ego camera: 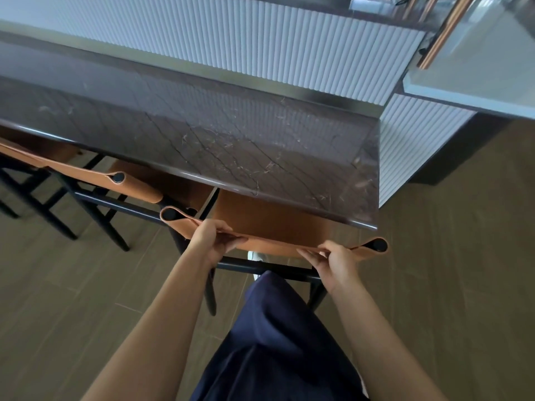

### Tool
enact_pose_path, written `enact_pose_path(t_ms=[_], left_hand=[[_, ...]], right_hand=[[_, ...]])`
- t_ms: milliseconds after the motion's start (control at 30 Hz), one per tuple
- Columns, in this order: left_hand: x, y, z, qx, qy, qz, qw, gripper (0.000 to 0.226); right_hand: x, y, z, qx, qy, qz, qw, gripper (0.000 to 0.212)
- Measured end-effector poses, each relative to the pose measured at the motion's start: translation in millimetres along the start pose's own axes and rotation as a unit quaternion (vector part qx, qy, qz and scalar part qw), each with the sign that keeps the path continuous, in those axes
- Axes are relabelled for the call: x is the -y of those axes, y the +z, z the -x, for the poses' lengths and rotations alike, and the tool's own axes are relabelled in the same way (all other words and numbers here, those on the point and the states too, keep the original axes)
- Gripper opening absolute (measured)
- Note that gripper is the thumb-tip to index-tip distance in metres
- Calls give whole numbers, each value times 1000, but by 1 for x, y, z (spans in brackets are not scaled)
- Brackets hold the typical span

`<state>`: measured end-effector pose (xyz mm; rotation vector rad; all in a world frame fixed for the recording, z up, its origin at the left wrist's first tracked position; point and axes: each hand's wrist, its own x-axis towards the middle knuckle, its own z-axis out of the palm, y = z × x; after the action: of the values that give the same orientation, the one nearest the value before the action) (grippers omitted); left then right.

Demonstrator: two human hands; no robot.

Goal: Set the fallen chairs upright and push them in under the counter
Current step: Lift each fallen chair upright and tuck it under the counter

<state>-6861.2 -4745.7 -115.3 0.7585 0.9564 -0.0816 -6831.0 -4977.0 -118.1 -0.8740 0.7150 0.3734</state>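
A chair [269, 224] with a tan leather seat and backrest on a black metal frame stands upright in front of me, its seat partly under the dark marble counter [220, 140]. My left hand [215, 240] grips the top edge of the leather backrest near its left end. My right hand [333, 260] pinches the same backrest near its right end. A second chair [127, 183] of the same kind stands upright to the left, tucked under the counter. A third one [17, 153] shows at the far left edge.
The counter ends at its right corner [373, 221], beside a white ribbed panel [411, 151]. Wood-look floor [463, 256] lies open to the right and behind the chairs. My leg in dark blue trousers [278, 337] is right behind the chair.
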Motion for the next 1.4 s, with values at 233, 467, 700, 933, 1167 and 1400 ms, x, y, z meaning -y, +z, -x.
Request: enact_pose_path(t_ms=[233,467,700,933,1167,1400], left_hand=[[-17,5,-13,28,13,-7,999,18],[-27,9,-39,35,15,-22,999,20],[-50,-12,-71,-15,7,-41,999,20],[-61,-8,-90,-27,29,-35,999,22],[-68,-7,-101,-39,9,-52,998,24],[-72,-11,-103,-24,-3,-63,998,25]], right_hand=[[-4,15,-15,-10,-20,-23,999,35],[-12,22,-48,-7,-9,-35,999,45],[-52,46,-54,-17,19,-44,999,33],[-54,67,-70,-61,9,-65,996,40],[-56,73,-73,-74,5,-86,993,38],[-55,76,-70,-74,13,-95,993,33]])
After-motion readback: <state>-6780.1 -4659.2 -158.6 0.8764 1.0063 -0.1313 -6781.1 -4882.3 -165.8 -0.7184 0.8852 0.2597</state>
